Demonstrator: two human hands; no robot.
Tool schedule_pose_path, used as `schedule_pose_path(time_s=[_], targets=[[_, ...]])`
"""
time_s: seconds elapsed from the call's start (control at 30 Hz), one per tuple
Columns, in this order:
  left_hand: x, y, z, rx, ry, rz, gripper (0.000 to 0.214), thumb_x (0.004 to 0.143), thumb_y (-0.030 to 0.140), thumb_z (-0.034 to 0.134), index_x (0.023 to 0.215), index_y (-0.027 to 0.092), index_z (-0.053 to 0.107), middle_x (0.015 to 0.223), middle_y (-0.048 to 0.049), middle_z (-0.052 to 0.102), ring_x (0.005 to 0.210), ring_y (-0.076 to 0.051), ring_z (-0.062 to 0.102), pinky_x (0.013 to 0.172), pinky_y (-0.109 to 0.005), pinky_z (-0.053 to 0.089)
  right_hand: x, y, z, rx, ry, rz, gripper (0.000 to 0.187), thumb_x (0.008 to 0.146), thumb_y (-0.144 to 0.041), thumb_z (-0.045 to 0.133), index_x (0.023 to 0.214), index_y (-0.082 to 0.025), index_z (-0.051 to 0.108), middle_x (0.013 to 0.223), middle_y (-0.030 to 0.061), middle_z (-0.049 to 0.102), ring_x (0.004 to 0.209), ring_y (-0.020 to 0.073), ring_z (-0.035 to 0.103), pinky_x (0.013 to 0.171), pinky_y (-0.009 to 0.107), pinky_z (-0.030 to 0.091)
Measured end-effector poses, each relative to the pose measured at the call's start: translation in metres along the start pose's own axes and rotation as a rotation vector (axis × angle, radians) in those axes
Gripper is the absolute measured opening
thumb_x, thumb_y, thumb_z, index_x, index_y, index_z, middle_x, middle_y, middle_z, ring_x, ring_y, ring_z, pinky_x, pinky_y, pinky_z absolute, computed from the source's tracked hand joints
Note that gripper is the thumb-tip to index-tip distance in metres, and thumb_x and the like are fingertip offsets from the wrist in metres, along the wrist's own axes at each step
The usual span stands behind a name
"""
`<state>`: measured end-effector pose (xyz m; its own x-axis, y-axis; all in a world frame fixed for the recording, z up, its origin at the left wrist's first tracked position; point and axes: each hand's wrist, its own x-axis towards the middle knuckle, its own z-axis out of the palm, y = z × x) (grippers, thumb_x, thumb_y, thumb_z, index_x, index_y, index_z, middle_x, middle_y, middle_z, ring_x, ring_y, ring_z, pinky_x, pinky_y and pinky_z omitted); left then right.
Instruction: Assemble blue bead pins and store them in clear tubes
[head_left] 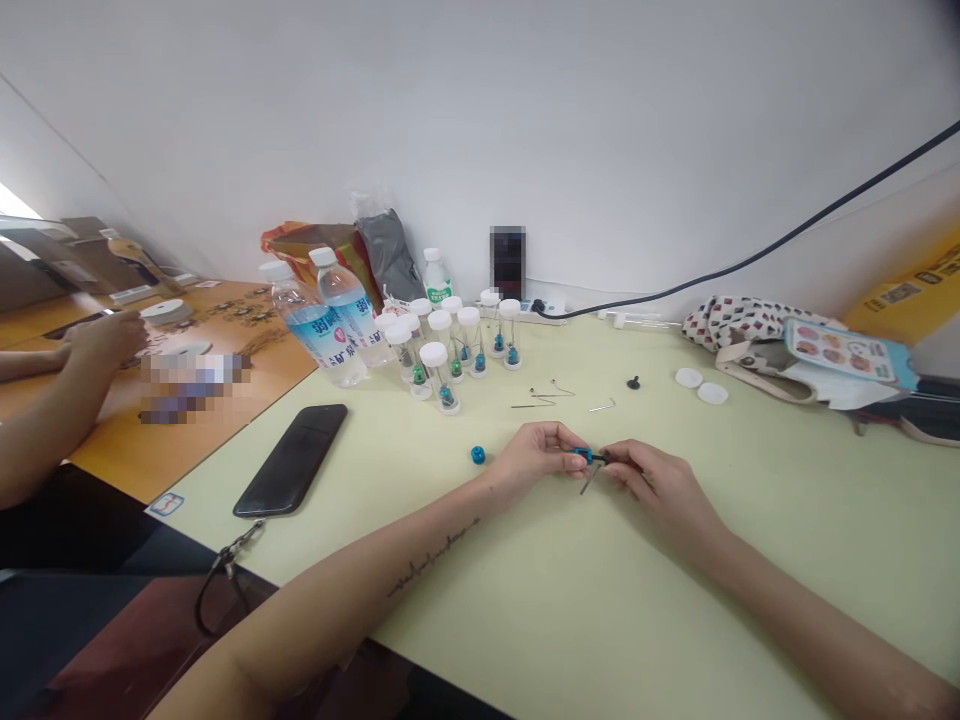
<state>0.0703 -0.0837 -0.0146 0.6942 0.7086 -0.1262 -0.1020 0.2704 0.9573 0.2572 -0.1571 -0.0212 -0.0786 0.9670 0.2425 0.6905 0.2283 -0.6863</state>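
Note:
My left hand point(536, 455) pinches a small blue part point(583, 455) between thumb and fingers, just above the pale green table point(600, 600). My right hand point(652, 485) meets it from the right, its fingers closed on a thin metal hex key point(590, 477) whose tip touches the blue part. A loose blue knob point(478, 455) lies on the table a little left of my left hand. More small metal keys point(544, 397) lie beyond my hands.
Several clear vials with white caps point(442, 345) and two water bottles point(330, 315) stand at the back. A black phone point(292, 460) lies at the left. Two white caps point(701, 386), a small black part point(634, 382) and a patterned bag point(750, 325) sit on the right. Another person's arm point(67, 380) rests on the orange table.

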Motion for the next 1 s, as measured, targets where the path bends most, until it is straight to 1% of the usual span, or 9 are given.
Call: schedule_pose_path(time_s=[0.23,0.57,0.67,0.73,0.8,0.9,0.93,1.0], targets=[[0.0004,-0.0007,0.0,0.006,0.002,-0.005,0.035,0.061,0.032,0.076,0.084,0.011,0.061,0.076,-0.0067,0.066,0.072,-0.015,0.063,0.074,-0.031,0.048,0.0009,-0.0017,-0.0012,-0.012,-0.012,-0.013,0.026,0.091,-0.039,0.038,0.086,-0.022,0.057,0.072,0.0019,0.064,0.062,0.0153,0.059,0.058,0.026,0.045],[-0.0008,0.0013,0.001,0.014,0.0,-0.01,0.039,0.059,0.036,0.077,0.084,0.011,0.061,0.075,-0.0076,0.067,0.071,-0.016,0.063,0.072,-0.031,0.047,0.001,-0.0049,-0.0023,-0.003,-0.026,-0.006,0.026,0.091,-0.039,0.038,0.084,-0.022,0.056,0.07,0.0007,0.063,0.061,0.0143,0.057,0.057,0.025,0.045],[-0.0011,0.0014,0.0015,0.0,0.013,-0.021,0.038,0.059,0.035,0.077,0.084,0.011,0.062,0.075,-0.0073,0.067,0.07,-0.014,0.063,0.073,-0.029,0.047,0.001,-0.0037,-0.0016,-0.004,-0.018,-0.012,0.026,0.091,-0.04,0.038,0.084,-0.022,0.056,0.071,0.0013,0.063,0.06,0.0143,0.058,0.057,0.025,0.045],[-0.0009,0.0008,0.0016,-0.038,0.027,-0.032,0.037,0.061,0.034,0.076,0.085,0.011,0.062,0.077,-0.0072,0.067,0.07,-0.013,0.063,0.075,-0.029,0.046,0.0009,-0.0018,-0.0007,-0.005,-0.006,-0.025,0.027,0.091,-0.04,0.038,0.09,-0.022,0.057,0.075,0.0025,0.065,0.062,0.015,0.059,0.058,0.026,0.047],[-0.0004,-0.0001,0.0017,-0.073,0.039,-0.031,0.036,0.063,0.033,0.075,0.087,0.01,0.062,0.081,-0.0077,0.067,0.072,-0.013,0.063,0.076,-0.029,0.046,0.0004,0.0,0.0002,-0.01,0.018,-0.028,0.027,0.091,-0.04,0.039,0.102,-0.023,0.055,0.081,0.0034,0.065,0.066,0.0159,0.061,0.062,0.027,0.048],[0.0001,-0.001,0.0016,-0.095,0.044,-0.014,0.034,0.064,0.032,0.074,0.087,0.01,0.062,0.082,-0.0082,0.066,0.073,-0.013,0.063,0.076,-0.029,0.047,-0.0009,0.0006,0.0013,-0.007,0.068,-0.02,0.031,0.09,-0.035,0.041,0.119,-0.026,0.046,0.091,0.0033,0.064,0.076,0.0162,0.062,0.068,0.029,0.049],[0.0001,-0.001,0.0016,-0.097,0.044,-0.012,0.034,0.064,0.032,0.074,0.087,0.01,0.062,0.082,-0.0081,0.066,0.073,-0.013,0.063,0.075,-0.028,0.047,-0.0013,0.0003,0.0016,-0.003,0.086,-0.028,0.032,0.09,-0.034,0.042,0.121,-0.027,0.045,0.094,0.0032,0.063,0.079,0.0162,0.062,0.07,0.029,0.049],[0.0,-0.0005,0.0014,-0.096,0.041,-0.018,0.034,0.064,0.032,0.074,0.087,0.01,0.062,0.081,-0.0078,0.066,0.073,-0.013,0.063,0.075,-0.028,0.047,-0.0019,-0.0006,0.0022,-0.005,0.106,-0.063,0.028,0.09,-0.031,0.042,0.117,-0.027,0.047,0.097,0.0032,0.063,0.083,0.0162,0.062,0.072,0.029,0.049]])
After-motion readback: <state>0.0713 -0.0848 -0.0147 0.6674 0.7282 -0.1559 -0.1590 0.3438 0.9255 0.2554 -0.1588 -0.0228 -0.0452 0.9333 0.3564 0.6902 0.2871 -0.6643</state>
